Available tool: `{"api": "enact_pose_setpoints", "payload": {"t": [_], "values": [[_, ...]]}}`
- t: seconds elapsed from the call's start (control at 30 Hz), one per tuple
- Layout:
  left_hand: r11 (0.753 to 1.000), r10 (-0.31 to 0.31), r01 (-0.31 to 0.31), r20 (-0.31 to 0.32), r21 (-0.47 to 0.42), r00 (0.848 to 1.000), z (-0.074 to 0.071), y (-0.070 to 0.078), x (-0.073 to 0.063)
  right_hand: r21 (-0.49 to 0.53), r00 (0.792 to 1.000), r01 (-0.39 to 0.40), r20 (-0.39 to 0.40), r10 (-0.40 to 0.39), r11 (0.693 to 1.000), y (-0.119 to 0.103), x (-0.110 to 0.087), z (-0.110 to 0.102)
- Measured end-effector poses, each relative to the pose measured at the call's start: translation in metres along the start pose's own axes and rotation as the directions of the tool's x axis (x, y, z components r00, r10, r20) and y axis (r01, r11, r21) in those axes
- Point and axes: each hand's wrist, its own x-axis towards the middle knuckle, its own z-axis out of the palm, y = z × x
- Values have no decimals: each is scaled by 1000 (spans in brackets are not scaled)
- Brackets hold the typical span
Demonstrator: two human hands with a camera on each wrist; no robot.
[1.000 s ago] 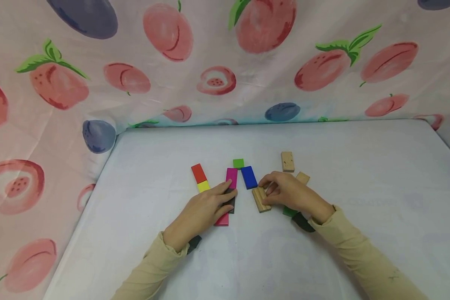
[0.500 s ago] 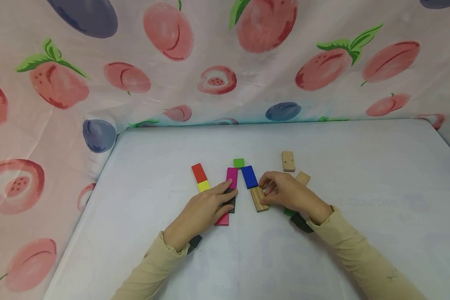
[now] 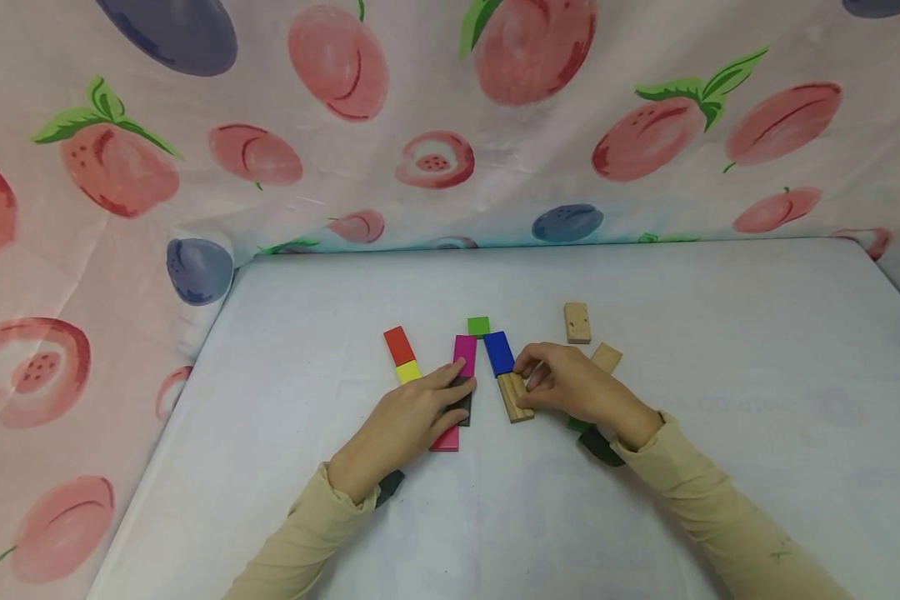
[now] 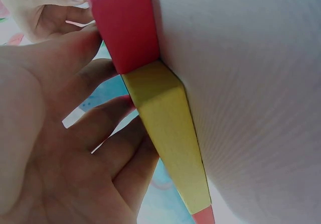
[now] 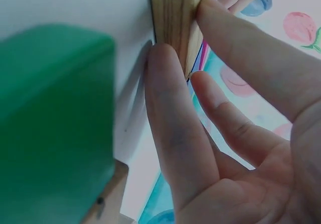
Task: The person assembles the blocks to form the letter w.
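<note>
My left hand (image 3: 405, 417) lies spread over the blocks, its fingers resting on a magenta block (image 3: 465, 354) and a dark grey block (image 3: 462, 412). Under it a yellow block (image 4: 168, 133) runs between a pinkish-red block (image 4: 128, 30) and a red block (image 3: 400, 345); the palm hides much of it from the head. My right hand (image 3: 570, 379) has its thumb and a finger against the right side of a striped wooden block (image 3: 513, 398). That block lies end to end with a blue block (image 3: 499, 353), slanting like it.
A bright green block (image 3: 478, 326) sits behind the magenta and blue ones. One plain wooden block (image 3: 577, 323) lies at the back right, another (image 3: 607, 358) behind my right hand. Near the right wrist is a darker green block (image 5: 55, 128). A fruit-print cloth (image 3: 431, 83) rises behind the white tabletop (image 3: 720, 333).
My right hand has nudged the striped wooden block a little to the left, bringing it into line with the blue block. My left hand has stayed in place.
</note>
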Motion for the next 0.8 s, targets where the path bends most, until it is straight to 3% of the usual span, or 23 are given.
{"api": "enact_pose_setpoints", "payload": {"t": [0.8], "values": [[1000, -9, 9, 19, 13, 1000, -2, 1, 0, -13, 1000, 16, -11, -16, 1000, 0, -2, 1]]}}
